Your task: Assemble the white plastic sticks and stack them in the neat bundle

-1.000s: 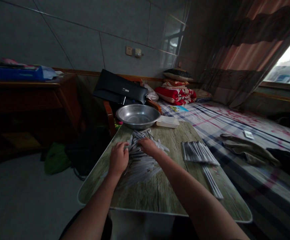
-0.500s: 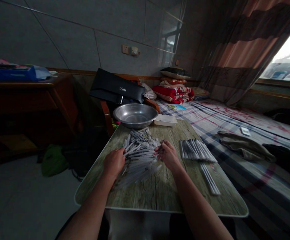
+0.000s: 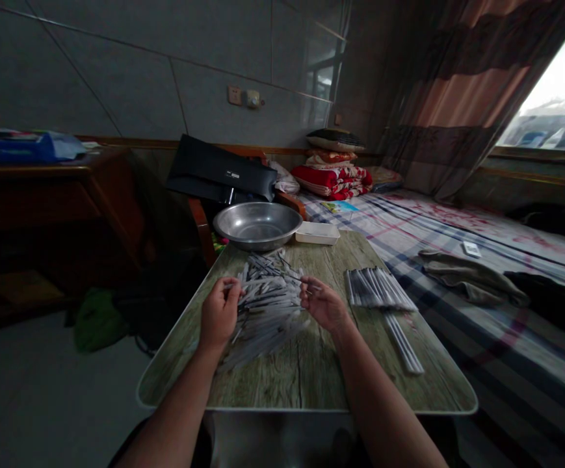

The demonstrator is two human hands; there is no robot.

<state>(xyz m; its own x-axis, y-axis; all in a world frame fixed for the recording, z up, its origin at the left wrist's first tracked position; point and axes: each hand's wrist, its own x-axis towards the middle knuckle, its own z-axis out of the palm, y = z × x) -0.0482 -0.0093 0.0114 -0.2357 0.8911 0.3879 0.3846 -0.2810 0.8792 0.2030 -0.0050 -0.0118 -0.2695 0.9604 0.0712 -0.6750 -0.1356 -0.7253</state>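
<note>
A loose pile of thin pale tubes and dark slim rods [image 3: 267, 318] spreads over the wood-patterned table [image 3: 321, 383]. My left hand [image 3: 220, 313], at the pile's left side, is closed with thumb and finger on a pale tube [image 3: 259, 283] that points right. Across from it, my right hand [image 3: 325, 304] pinches a thin dark rod [image 3: 289, 275] at the pile's right side. Right of that hand lies a neat row of pale tubes with dark ends [image 3: 380, 288]. Several white tubes [image 3: 404, 343] lie side by side just below that row.
A wide metal basin [image 3: 257, 227] stands at the table's far edge, beside a shallow white tray [image 3: 317, 233]. Behind them a black case [image 3: 221, 170] rests on a wooden chair. A bed [image 3: 438, 221] with clothes and a phone on it runs along the right.
My left hand has lifted and turned, now showing its thumb, with a pale tube held out toward the right. My right hand has opened its palm slightly upward, pinching a dark rod.
</note>
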